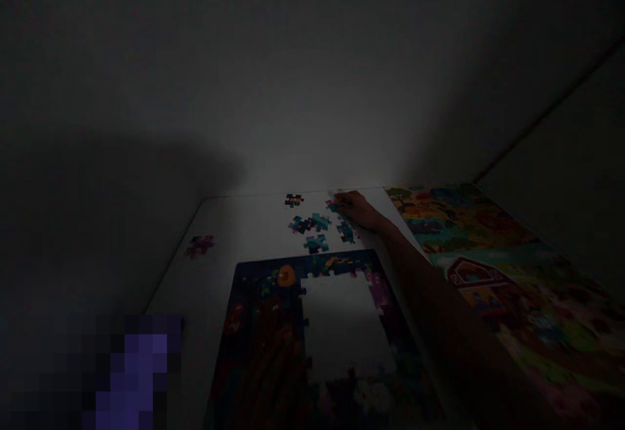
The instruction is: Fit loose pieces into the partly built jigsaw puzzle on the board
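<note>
Dim view: my right hand rests among loose puzzle pieces at the table's far edge, beyond the half-built puzzle — grip too dark to tell. Pieces look light, thin, bendable — I'd pinch their edges.

We find no readable words, numbers or brand marks: the half-built puzzle, the loose pieces and the colourful picture sheet show only pictures in the dim light
</note>
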Demonstrator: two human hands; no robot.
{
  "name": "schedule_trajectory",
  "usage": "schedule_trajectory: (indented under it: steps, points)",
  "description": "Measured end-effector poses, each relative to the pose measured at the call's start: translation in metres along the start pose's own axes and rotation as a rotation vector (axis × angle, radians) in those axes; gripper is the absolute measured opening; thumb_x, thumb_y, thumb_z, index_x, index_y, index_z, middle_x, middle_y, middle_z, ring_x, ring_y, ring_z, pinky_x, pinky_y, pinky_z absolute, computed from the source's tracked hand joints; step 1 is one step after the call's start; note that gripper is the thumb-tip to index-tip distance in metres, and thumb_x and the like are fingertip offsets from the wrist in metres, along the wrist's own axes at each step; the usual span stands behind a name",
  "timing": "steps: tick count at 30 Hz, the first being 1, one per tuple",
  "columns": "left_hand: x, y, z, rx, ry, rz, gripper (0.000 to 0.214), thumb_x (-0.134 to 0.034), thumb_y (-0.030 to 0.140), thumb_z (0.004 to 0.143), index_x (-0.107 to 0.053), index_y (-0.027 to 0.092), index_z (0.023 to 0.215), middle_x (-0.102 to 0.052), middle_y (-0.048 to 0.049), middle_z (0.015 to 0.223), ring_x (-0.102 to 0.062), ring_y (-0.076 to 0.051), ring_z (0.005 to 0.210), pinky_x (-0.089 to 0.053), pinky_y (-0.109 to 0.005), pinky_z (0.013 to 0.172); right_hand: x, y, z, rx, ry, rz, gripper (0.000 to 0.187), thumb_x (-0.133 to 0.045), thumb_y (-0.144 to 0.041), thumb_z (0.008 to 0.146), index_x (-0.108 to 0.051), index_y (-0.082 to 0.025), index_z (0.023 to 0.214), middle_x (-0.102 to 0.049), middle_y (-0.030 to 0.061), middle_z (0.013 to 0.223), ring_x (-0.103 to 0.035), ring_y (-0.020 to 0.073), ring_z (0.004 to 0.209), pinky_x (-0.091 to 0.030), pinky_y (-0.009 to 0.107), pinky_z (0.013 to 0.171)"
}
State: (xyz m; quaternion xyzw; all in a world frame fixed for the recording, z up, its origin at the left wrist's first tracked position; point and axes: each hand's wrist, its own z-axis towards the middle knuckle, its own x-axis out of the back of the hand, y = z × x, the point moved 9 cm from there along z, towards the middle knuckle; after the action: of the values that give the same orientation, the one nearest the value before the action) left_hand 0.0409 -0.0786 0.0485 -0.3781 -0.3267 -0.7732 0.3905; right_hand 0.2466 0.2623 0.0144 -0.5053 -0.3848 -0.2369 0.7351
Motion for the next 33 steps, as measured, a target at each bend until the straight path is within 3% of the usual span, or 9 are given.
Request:
schedule_trajectory:
  steps: [2,4,10,20,23,26,30,33]
  points:
    - [-0.002,0.004,-0.001,-0.050,-0.008,-0.002,0.035,-0.054,0.017,0.092,-0.061,0.022,0.126,-0.063,-0.0074,0.132,-0.055,-0.023,0.126,-0.051,-0.038,0.100,0.000,0.001,0.001,0.018,-0.004,-0.070,0.032,-0.061,-0.031,0.088,-0.068,-0.018,0.116,-0.068,0.0107,0.119,-0.053,0.0284,0.119,-0.040,0.041,0.105]
    - [-0.002,0.003,-0.001,-0.014,-0.015,-0.009,0.035,-0.054,0.016,0.092,-0.061,0.022,0.126,-0.063,-0.0075,0.131,-0.054,-0.023,0.128,-0.051,-0.038,0.101,-0.003,0.006,0.001,0.015,-0.017,-0.153,0.033,-0.060,-0.035,0.089,-0.069,-0.014,0.113,-0.067,0.0134,0.119,-0.050,0.0319,0.123,-0.036,0.045,0.107]
    - [0.001,0.008,0.006,0.027,-0.015,-0.010,0.029,-0.052,0.014,0.093,-0.063,0.019,0.120,-0.064,-0.0093,0.129,-0.056,-0.023,0.124,-0.052,-0.042,0.099,0.002,0.012,-0.001,-0.040,0.028,-0.175,0.046,-0.059,-0.049,0.089,-0.067,-0.010,0.112,-0.066,0.0167,0.114,-0.051,0.0340,0.120,-0.036,0.047,0.105]
    - [0.004,0.009,0.005,-0.004,0.018,0.032,0.030,-0.052,0.016,0.094,-0.062,0.020,0.121,-0.065,-0.0079,0.129,-0.057,-0.022,0.124,-0.054,-0.037,0.097,0.011,0.005,-0.006,-0.137,0.071,-0.099,0.031,-0.067,-0.038,0.085,-0.072,-0.012,0.101,-0.069,0.0156,0.110,-0.055,0.0303,0.117,-0.039,0.042,0.103]
    - [0.004,0.007,0.003,-0.061,0.032,0.086,0.031,-0.051,0.017,0.093,-0.064,0.020,0.121,-0.067,-0.0071,0.126,-0.060,-0.020,0.121,-0.054,-0.031,0.095,0.014,0.003,-0.006,-0.117,0.022,-0.040,0.029,-0.059,-0.038,0.090,-0.073,-0.012,0.092,-0.072,0.0147,0.103,-0.062,0.0264,0.106,-0.045,0.036,0.096]
    - [-0.001,0.003,-0.002,-0.146,0.031,0.133,0.031,-0.052,0.022,0.092,-0.065,0.019,0.121,-0.068,-0.0079,0.123,-0.061,-0.020,0.119,-0.053,-0.029,0.096,0.018,0.009,-0.005,-0.117,-0.022,0.056,0.030,-0.049,-0.029,0.094,-0.073,-0.011,0.096,-0.074,0.0123,0.101,-0.066,0.0216,0.094,-0.049,0.032,0.089]
    - [-0.010,-0.004,-0.009,-0.222,0.002,0.170,0.033,-0.054,0.023,0.091,-0.065,0.021,0.122,-0.068,-0.0074,0.126,-0.061,-0.021,0.120,-0.054,-0.030,0.096,0.028,0.019,-0.006,-0.143,-0.064,0.091,0.028,-0.049,-0.017,0.090,-0.072,-0.013,0.105,-0.073,0.0105,0.112,-0.066,0.0190,0.099,-0.049,0.028,0.091]
    - [-0.016,-0.008,-0.013,-0.241,-0.026,0.194,0.035,-0.054,0.023,0.091,-0.063,0.022,0.125,-0.066,-0.0072,0.129,-0.061,-0.021,0.120,-0.055,-0.030,0.093,0.031,0.025,-0.010,-0.195,-0.168,0.030,0.028,-0.053,-0.013,0.087,-0.071,-0.013,0.108,-0.072,0.0122,0.115,-0.067,0.0196,0.100,-0.050,0.027,0.088]
